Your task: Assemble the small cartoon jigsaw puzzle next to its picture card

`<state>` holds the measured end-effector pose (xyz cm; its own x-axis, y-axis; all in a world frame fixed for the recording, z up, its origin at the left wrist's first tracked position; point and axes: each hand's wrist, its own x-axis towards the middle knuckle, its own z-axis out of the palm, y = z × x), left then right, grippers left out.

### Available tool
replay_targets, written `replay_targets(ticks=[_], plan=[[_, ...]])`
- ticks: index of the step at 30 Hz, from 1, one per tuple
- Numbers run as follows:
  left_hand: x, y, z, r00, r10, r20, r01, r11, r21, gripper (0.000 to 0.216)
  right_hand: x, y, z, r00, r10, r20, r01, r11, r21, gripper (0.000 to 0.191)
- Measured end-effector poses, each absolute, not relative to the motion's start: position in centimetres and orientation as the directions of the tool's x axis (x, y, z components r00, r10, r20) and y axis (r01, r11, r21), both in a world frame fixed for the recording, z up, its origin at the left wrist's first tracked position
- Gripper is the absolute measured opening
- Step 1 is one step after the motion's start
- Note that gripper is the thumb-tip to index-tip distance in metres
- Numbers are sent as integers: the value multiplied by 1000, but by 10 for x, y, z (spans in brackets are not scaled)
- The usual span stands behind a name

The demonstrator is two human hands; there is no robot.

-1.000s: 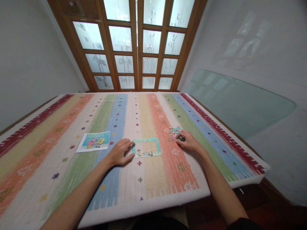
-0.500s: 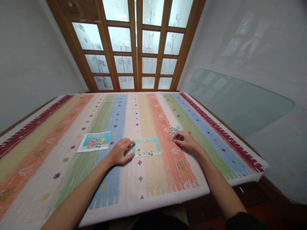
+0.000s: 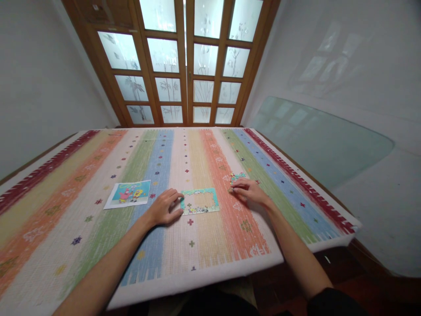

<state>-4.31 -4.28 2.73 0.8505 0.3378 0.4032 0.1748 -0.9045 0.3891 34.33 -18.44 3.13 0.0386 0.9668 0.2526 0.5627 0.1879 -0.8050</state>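
Observation:
A jigsaw puzzle (image 3: 216, 199) lies flat on the table, its rim in place around an open middle where the cloth shows through. My left hand (image 3: 166, 206) steadies its left edge, thumb and fingertips on the border. To the right, my right hand (image 3: 250, 192) is closed in a pinch beside a small heap of loose puzzle pieces (image 3: 237, 176), which it partly covers. A small piece seems to be between its fingertips, though its picture is too small to make out. Left of my left hand lies a printed cartoon picture (image 3: 131, 194) with a pink and a yellow figure.
A striped, patterned cloth (image 3: 204, 241) covers the wide table, whose front edge is close to my body. Wooden doors with frosted panes (image 3: 169, 90) stand beyond the far edge. A pale glass sheet (image 3: 315, 131) leans on the right wall.
My right hand has drawn slightly left from over the loose pieces, its fingertips now pinched at their left side. My left hand keeps its place on the puzzle; the view has shifted a little.

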Motion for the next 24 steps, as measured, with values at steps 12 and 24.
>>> replay_targets(ticks=[12, 24], plan=[[-27, -80, 30, 835, 195, 515, 84, -969, 231, 25, 284, -156, 32, -131, 990, 59, 305, 97, -947, 34], [-13, -108, 15, 897, 131, 422, 106, -991, 81, 22, 231, -124, 39, -338, 933, 122, 490, 285, -824, 26]])
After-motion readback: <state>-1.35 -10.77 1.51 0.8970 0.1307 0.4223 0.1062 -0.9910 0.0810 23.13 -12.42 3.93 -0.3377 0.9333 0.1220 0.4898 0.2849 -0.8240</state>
